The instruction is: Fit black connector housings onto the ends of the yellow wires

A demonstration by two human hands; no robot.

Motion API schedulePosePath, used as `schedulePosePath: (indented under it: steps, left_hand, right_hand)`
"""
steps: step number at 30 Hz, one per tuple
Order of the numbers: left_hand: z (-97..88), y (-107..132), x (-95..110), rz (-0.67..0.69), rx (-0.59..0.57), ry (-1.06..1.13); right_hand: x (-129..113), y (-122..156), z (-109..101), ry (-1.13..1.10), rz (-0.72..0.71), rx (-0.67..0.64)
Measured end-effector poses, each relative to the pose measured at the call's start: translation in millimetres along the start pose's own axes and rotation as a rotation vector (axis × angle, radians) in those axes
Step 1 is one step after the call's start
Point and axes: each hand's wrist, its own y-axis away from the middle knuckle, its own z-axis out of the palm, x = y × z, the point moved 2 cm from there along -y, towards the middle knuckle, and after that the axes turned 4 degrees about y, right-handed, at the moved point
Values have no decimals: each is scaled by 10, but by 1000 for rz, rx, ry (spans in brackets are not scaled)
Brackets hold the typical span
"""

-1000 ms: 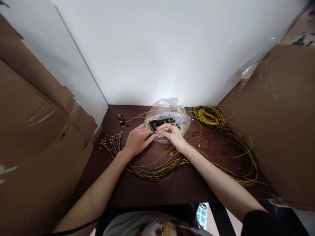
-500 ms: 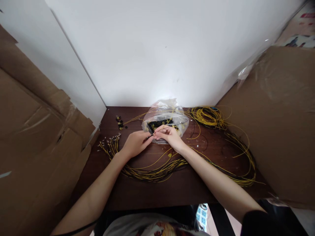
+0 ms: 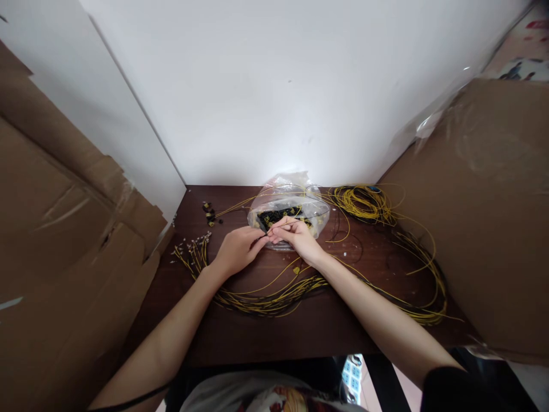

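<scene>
My left hand is closed in a pinch on a small black piece, mostly hidden by the fingertips. Close against it, my right hand pinches a thin dark wire, which trails off to the right. The two sets of fingertips meet just in front of a clear plastic bag. Inside the bag lie many small black and yellow parts. Beneath my forearms runs a curved bundle of yellow and black wires, its left ends tipped with pale metal bits.
A coil of yellow and black wire lies at the back right of the brown table. Several small black and yellow pieces sit at the back left. Cardboard walls both sides, and a white panel stands behind.
The hands keep almost the same place. My right fingers have shifted slightly, and the small black piece at the left fingertips shows a little more.
</scene>
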Motion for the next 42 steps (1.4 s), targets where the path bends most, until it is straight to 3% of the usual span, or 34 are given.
schedulePosePath:
  steps: [12, 42]
  left_hand:
    - [-9, -13, 22, -17, 7, 9]
    - [-15, -6, 29, -3, -64, -20]
  right_hand:
    - [37, -18, -19, -77, 3, -38]
    - [17, -10, -18, -34, 16, -23]
